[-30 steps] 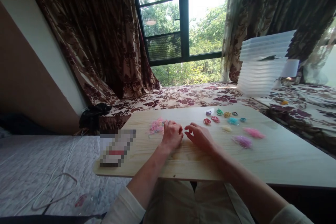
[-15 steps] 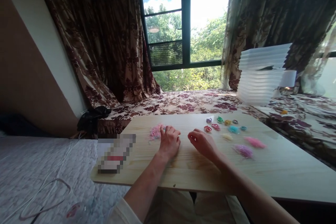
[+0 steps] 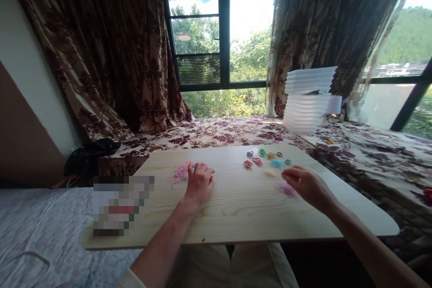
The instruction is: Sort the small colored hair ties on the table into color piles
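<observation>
My left hand (image 3: 200,183) rests on the wooden table (image 3: 232,216) with its fingers bent but apart, touching the right edge of a mixed, mostly pink pile of small elastic bands (image 3: 181,172). My right hand (image 3: 307,185) is over the right part of the table, fingertips pressed together; anything between them is too small to make out. Just left of and below those fingertips lies a purple pile of bands (image 3: 285,188). The pink pile seen there earlier is hidden behind the hand. A pale yellow pile (image 3: 270,173) and a turquoise pile (image 3: 277,163) lie nearby.
Small coiled bands sit at the back: red (image 3: 248,164), green (image 3: 262,152), yellow (image 3: 271,155) and others. A blurred-out flat object (image 3: 121,207) lies at the table's left. Beyond stand a white ribbed stack (image 3: 305,105) and a lamp (image 3: 333,105) on the patterned ledge.
My right hand has moved from mid-table, close to the left hand, rightward to the purple and pink piles. The left hand stays by its pile. The view has turned right.
</observation>
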Action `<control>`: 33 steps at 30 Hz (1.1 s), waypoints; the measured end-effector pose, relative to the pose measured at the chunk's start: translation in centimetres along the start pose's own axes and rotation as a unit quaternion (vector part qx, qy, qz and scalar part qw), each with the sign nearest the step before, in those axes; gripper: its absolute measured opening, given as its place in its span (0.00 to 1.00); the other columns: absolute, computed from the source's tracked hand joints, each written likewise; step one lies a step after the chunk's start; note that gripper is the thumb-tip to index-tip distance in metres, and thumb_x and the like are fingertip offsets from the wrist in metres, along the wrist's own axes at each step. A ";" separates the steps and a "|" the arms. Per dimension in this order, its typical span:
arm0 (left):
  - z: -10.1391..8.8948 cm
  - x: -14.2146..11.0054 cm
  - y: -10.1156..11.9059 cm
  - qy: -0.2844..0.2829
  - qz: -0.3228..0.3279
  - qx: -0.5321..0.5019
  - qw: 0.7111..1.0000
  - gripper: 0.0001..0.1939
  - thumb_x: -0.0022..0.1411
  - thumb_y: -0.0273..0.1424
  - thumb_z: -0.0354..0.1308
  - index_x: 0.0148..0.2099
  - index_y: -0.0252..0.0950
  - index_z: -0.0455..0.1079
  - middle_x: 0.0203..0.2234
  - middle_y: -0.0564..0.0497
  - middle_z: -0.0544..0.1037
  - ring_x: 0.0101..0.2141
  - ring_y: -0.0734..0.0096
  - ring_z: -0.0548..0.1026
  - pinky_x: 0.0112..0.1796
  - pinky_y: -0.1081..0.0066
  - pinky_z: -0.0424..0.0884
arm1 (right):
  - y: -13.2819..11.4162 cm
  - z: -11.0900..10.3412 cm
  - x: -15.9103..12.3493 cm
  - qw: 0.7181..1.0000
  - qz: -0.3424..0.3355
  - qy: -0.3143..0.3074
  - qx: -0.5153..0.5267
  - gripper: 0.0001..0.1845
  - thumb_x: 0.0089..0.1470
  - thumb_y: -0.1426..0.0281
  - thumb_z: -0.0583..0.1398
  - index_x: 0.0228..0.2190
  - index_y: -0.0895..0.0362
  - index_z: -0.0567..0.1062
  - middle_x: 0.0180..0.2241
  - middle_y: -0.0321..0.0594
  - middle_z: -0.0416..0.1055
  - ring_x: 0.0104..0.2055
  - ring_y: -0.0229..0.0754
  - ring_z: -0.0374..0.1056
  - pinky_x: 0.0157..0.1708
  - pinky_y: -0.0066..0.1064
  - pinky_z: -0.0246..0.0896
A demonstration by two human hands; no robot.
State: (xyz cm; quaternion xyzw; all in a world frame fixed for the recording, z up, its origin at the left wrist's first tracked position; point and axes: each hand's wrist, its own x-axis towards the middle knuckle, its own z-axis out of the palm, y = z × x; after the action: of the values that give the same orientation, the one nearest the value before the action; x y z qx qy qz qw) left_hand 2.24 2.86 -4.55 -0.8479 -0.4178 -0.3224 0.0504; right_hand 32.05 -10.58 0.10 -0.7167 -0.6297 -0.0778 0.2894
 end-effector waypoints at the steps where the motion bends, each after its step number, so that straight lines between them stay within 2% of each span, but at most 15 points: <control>1: 0.0 0.0 0.0 0.000 0.001 0.001 1.000 0.10 0.56 0.24 0.54 0.38 0.40 0.74 0.38 0.50 0.78 0.48 0.60 0.69 0.60 0.48 0.48 | 0.7 -0.5 -0.3 1.000 0.013 0.003 -0.005 0.16 0.52 0.60 0.53 0.28 0.52 0.79 0.31 0.38 0.75 0.29 0.39 0.69 0.29 0.29 0.59; 5: 0.0 0.0 0.0 0.000 0.003 0.002 1.000 0.10 0.57 0.24 0.53 0.37 0.40 0.74 0.38 0.49 0.78 0.48 0.60 0.69 0.59 0.48 0.48 | 2.5 -1.6 -1.3 0.999 0.045 0.003 -0.020 0.17 0.51 0.59 0.54 0.31 0.52 0.80 0.31 0.38 0.76 0.29 0.40 0.71 0.28 0.29 0.60; 10: 0.0 -0.1 0.1 0.007 0.008 0.000 1.000 0.10 0.57 0.24 0.53 0.37 0.40 0.74 0.37 0.50 0.78 0.47 0.60 0.69 0.59 0.48 0.49 | 2.9 -1.2 -1.6 0.999 0.048 -0.007 -0.018 0.16 0.52 0.60 0.53 0.31 0.51 0.80 0.33 0.39 0.76 0.31 0.41 0.71 0.29 0.29 0.61; 15: 0.2 0.0 0.0 0.013 0.014 0.000 1.000 0.10 0.57 0.24 0.53 0.36 0.40 0.74 0.36 0.50 0.78 0.47 0.60 0.69 0.59 0.47 0.49 | 1.6 0.3 0.5 0.998 0.049 -0.038 -0.033 0.15 0.52 0.64 0.54 0.31 0.52 0.80 0.35 0.39 0.77 0.34 0.41 0.71 0.33 0.28 0.60; 21: 0.3 -0.1 -0.1 0.025 0.020 -0.001 1.000 0.10 0.56 0.24 0.53 0.35 0.40 0.74 0.35 0.50 0.79 0.46 0.60 0.69 0.58 0.47 0.50 | 0.6 2.2 4.0 0.990 0.061 -0.089 -0.091 0.15 0.53 0.67 0.53 0.32 0.53 0.81 0.37 0.40 0.77 0.38 0.43 0.71 0.31 0.27 0.55; 25: 0.4 -0.1 -0.3 0.032 0.025 -0.006 0.999 0.10 0.57 0.24 0.53 0.35 0.40 0.74 0.34 0.50 0.79 0.46 0.60 0.69 0.58 0.47 0.50 | 0.5 3.1 5.2 0.985 0.068 -0.106 -0.122 0.15 0.54 0.68 0.53 0.33 0.53 0.81 0.36 0.42 0.77 0.37 0.43 0.71 0.30 0.28 0.54; 29: 0.4 -0.1 -0.3 0.032 0.017 -0.009 0.999 0.10 0.56 0.24 0.53 0.35 0.40 0.74 0.34 0.50 0.79 0.46 0.61 0.69 0.58 0.47 0.50 | 0.8 3.0 5.6 0.983 0.071 -0.114 -0.123 0.14 0.52 0.67 0.55 0.33 0.54 0.80 0.36 0.44 0.77 0.37 0.45 0.71 0.30 0.28 0.55; 33: 0.2 -0.1 -0.2 0.020 0.007 -0.013 1.000 0.10 0.56 0.24 0.53 0.35 0.40 0.74 0.35 0.50 0.79 0.46 0.61 0.69 0.59 0.47 0.50 | 0.9 2.2 5.3 0.991 0.070 -0.075 -0.085 0.16 0.52 0.66 0.55 0.38 0.55 0.80 0.38 0.45 0.77 0.37 0.45 0.70 0.32 0.30 0.57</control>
State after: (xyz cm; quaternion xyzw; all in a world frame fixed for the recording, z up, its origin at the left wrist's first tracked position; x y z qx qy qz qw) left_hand 2.14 3.03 -4.80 -0.8445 -0.4070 -0.3444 0.0504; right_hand 33.40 -4.96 0.56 -0.7849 -0.5890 -0.0563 0.1837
